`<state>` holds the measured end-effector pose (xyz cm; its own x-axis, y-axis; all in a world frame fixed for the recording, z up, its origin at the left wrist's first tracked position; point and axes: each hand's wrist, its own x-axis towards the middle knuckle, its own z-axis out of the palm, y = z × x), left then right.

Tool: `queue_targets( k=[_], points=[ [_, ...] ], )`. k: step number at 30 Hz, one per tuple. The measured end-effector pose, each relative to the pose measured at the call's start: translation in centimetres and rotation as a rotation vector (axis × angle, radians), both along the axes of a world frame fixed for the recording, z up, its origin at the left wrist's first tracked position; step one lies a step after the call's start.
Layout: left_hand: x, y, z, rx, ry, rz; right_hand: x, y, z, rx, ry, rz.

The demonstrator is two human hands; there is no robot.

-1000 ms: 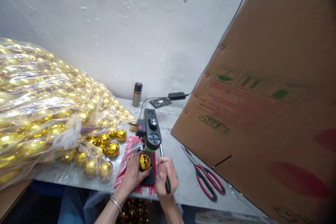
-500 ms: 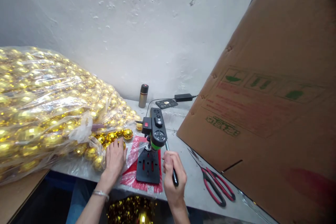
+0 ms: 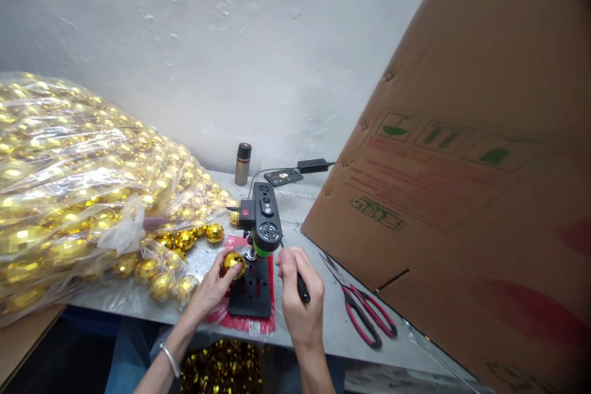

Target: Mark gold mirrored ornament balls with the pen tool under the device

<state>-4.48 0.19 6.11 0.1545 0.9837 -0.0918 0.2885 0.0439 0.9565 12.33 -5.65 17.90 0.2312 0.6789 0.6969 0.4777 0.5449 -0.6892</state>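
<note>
My left hand (image 3: 216,286) grips a shiny gold faceted ball (image 3: 234,265) at the left side of a small black bench drill press (image 3: 266,215), beside its chuck. The slotted black base plate (image 3: 250,301) lies on a red plastic-wrapped sheet (image 3: 226,318). To the right of the press, my right hand (image 3: 301,286) is closed around its black-ended lever (image 3: 303,289). Loose gold balls (image 3: 215,233) lie left of the press, by the mouth of a big clear bag (image 3: 92,178) full of such balls.
Red-and-black scissors (image 3: 364,314) lie on the grey table (image 3: 323,332) at the right, beside a large cardboard box (image 3: 438,154). Behind the press are a cylindrical bottle (image 3: 242,164), a dark flat phone-like object (image 3: 283,177) and a power adapter (image 3: 313,165). More gold pieces (image 3: 221,369) sit below the table edge.
My left hand has taken a gold ball from the loose ones and moved right, to the drill press. My right hand stays on the lever. The whole view has shifted slightly.
</note>
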Motion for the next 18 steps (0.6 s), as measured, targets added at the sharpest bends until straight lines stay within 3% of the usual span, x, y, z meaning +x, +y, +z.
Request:
queue_targets(
  k=[5,10,18],
  points=[
    [1.4,-0.6,-2.1,0.159,0.175,-0.031,0.1,-0.1,0.1,-0.011,-0.013,0.014],
    [2.5,-0.3,-2.5,0.361,0.329,-0.11,0.0,-0.3,0.0,0.027,-0.015,0.02],
    [3.2,-0.3,-3.5,0.426,0.394,-0.061,0.1,-0.5,0.0,0.027,-0.013,0.045]
  ],
)
